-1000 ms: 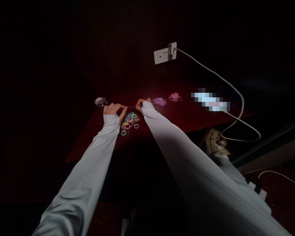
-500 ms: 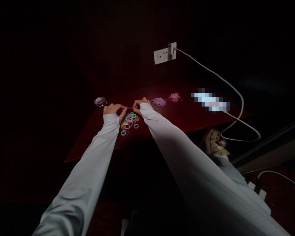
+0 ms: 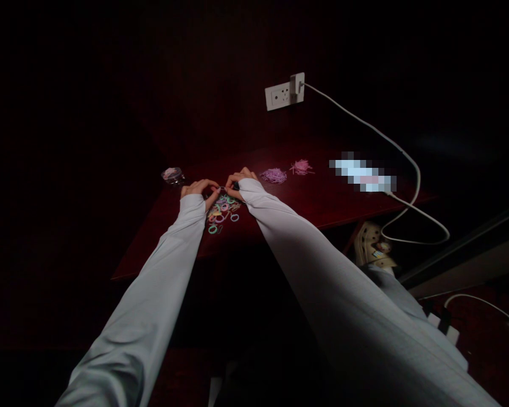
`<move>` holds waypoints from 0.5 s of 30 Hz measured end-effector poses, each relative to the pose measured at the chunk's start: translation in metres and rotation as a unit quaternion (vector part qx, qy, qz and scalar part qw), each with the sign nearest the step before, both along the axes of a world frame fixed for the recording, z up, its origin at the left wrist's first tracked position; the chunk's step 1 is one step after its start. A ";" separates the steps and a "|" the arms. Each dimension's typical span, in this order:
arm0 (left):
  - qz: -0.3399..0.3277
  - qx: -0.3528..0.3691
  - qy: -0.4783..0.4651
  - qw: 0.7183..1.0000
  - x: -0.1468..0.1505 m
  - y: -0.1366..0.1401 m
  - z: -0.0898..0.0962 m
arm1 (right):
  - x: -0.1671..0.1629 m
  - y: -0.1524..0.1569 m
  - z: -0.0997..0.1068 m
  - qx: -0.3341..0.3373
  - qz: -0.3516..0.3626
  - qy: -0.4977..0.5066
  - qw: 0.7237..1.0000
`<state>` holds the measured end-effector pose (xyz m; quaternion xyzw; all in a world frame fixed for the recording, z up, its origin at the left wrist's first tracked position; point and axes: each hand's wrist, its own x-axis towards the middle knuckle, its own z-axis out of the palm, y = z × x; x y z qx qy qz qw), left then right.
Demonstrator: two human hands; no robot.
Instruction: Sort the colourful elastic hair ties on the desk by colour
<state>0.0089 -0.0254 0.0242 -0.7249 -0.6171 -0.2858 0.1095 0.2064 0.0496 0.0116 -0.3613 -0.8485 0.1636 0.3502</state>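
Over the near part of the dark red table [image 3: 173, 232], my left hand [image 3: 200, 187] pinches a thin, pale band-like loop [image 3: 222, 188] between thumb and forefinger. From the other side, my right hand [image 3: 241, 182] has its fingertips closed at the same loop, whose exact kind is too small to tell. Something dark green shows partly under the right fingers. Just below both hands lies a mixed pile of small coloured rings [image 3: 224, 207], like hair ties, with thin bands among them. Purple thin bands or strips [image 3: 274, 176] are heaped right of my right hand.
A pink heap of thin strips [image 3: 301, 167] lies further right. Beyond my left hand stands a clear round container [image 3: 172, 176] with pink contents. A blurred-out bright device [image 3: 362, 174] has a white cable [image 3: 367, 123] running to the wall socket [image 3: 279, 96]. A beige clog [image 3: 371, 246] shows below the table.
My hands have come closer together, and the thin band between them, stretched straight before, is now shorter and slacker. The heaps and container have stayed put.
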 end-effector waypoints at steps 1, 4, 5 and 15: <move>-0.002 -0.005 0.002 1.000 0.001 -0.002 0.001 | 0.000 0.000 0.000 -0.001 -0.002 0.000 1.000; -0.003 -0.014 0.008 1.000 0.003 -0.004 0.002 | 0.000 0.002 -0.001 -0.003 0.000 0.000 1.000; -0.004 -0.014 0.008 1.000 0.003 -0.004 0.002 | 0.001 0.003 -0.001 -0.003 0.001 0.001 1.000; -0.001 -0.023 0.012 1.000 -0.001 0.000 0.001 | 0.000 0.002 -0.001 -0.003 0.008 0.004 1.000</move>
